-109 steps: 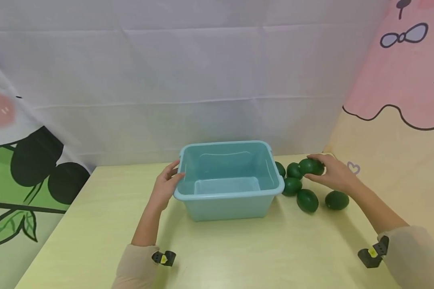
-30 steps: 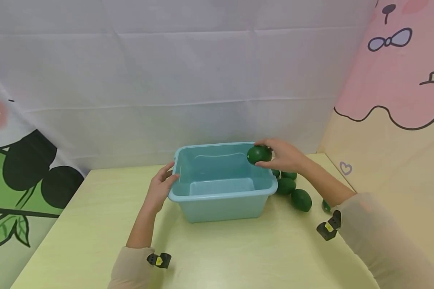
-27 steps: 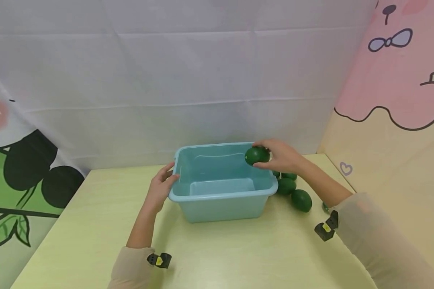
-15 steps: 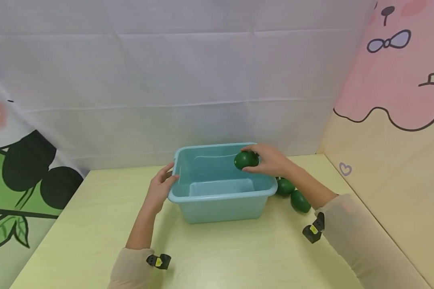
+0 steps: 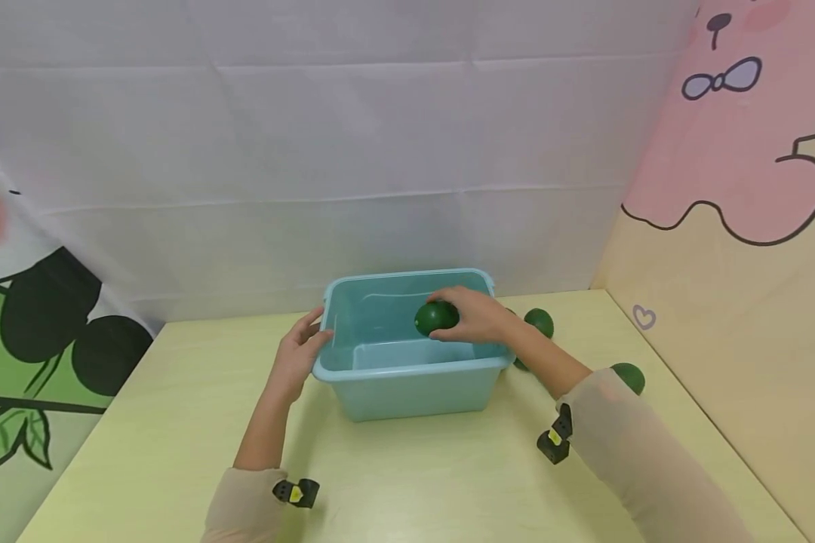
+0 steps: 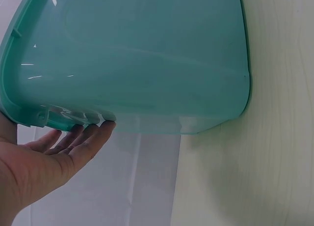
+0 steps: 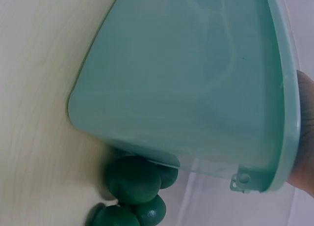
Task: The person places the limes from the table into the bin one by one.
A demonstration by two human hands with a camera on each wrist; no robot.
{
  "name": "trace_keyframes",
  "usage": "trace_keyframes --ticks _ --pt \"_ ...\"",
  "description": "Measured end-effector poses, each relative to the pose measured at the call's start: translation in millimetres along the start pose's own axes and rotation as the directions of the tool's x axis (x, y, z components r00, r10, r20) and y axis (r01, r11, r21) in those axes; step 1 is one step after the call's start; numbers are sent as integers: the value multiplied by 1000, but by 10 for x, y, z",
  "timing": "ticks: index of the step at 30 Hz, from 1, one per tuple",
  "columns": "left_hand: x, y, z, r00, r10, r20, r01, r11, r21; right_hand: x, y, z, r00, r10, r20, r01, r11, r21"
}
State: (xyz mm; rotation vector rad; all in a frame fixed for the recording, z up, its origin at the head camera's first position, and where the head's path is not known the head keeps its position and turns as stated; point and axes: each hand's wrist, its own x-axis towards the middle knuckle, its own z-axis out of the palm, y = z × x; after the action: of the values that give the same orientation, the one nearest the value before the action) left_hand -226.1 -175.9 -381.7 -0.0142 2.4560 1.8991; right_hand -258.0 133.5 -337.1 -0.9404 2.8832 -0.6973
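Observation:
A pale blue-green plastic basin stands on the table near the back wall. At its left end my left hand grips the rim, thumb over the edge and fingers along the outer wall; the left wrist view shows those fingers under the rim. My right hand holds a dark green, egg-shaped fruit, like an avocado, between thumb and fingers inside the basin's mouth, above its floor. From the right wrist only part of that hand shows beyond the rim; the held fruit is hidden there.
More avocados lie to the right of the basin, one behind the right forearm and another partly covered by the sleeve. The right wrist view has several avocados clustered beside the basin wall. A white cloth hangs behind the table.
My right hand has carried the avocado left from the pile, over the basin's right rim and down into its mouth. The left hand has kept its grip on the basin.

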Motion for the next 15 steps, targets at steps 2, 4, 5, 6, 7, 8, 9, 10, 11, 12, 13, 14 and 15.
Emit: trace_keyframes --ticks 2,4,5,6,7,8,9,10,11,12,13,14,15 --pt "-5 -4 -5 1000 -3 1 3 1000 -3 29 -22 47 1000 7 17 -6 1000 -19" --pt "-8 -6 -6 1000 -3 0 3 1000 -7 54 -47 84 999 18 30 -17 999 -27" --pt "-9 -7 -6 1000 -3 0 3 1000 -9 63 -59 98 999 22 34 -21 999 -31" --pt "-9 -7 -6 1000 -3 0 3 1000 -9 72 -70 110 999 25 39 -24 999 -32" --pt "-9 -8 -5 1000 -2 0 2 1000 -8 80 -80 119 999 31 44 -29 999 -35" --pt "-8 -7 -4 1000 -1 0 1 1000 -7 89 -89 126 998 35 49 -33 999 -37" --pt "-7 -7 -2 1000 1 -1 -1 1000 -6 99 -97 132 998 38 54 -36 999 -36" --pt "-6 -7 -1 1000 2 -2 -2 1000 -4 109 -104 139 997 40 60 -37 999 -39" --pt "-4 -6 0 1000 3 -2 -3 1000 -3 119 -109 144 997 39 66 -36 998 -44" --pt "-3 -6 1 1000 3 -3 -3 1000 -2 129 -114 150 997 39 73 -36 998 -44" --pt "-2 -6 3 1000 4 -5 -4 1000 0 141 -119 156 996 39 81 -36 998 -47" --pt "-1 -5 4 1000 4 -6 -4 1000 0 151 -123 163 996 35 87 -31 998 -50" --pt "0 -5 5 1000 4 -7 -4 1000 -1 160 -128 171 995 31 94 -26 998 -49"
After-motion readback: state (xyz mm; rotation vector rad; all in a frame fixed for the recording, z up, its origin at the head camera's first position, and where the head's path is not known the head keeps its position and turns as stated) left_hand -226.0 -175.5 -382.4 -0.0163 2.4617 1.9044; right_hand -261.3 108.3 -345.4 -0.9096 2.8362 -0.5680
